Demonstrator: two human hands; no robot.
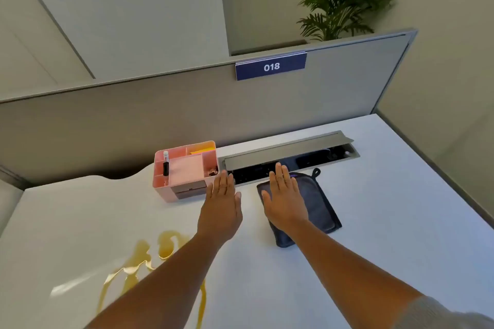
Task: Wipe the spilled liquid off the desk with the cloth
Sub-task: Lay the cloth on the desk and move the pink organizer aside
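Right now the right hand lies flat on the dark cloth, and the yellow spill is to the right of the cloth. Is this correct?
Not quite. The head view shows the yellow spill to the left of the dark cloth, nearer the person. The right hand does lie flat on the cloth.

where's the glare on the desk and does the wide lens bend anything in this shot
Head view: a white glare streak lies on the desk beside the yellow spill, at lower left. Head view: the partition top edge bows and tilts from lens distortion. Head view: focus is soft overall, yet the 018 sign reads clearly.
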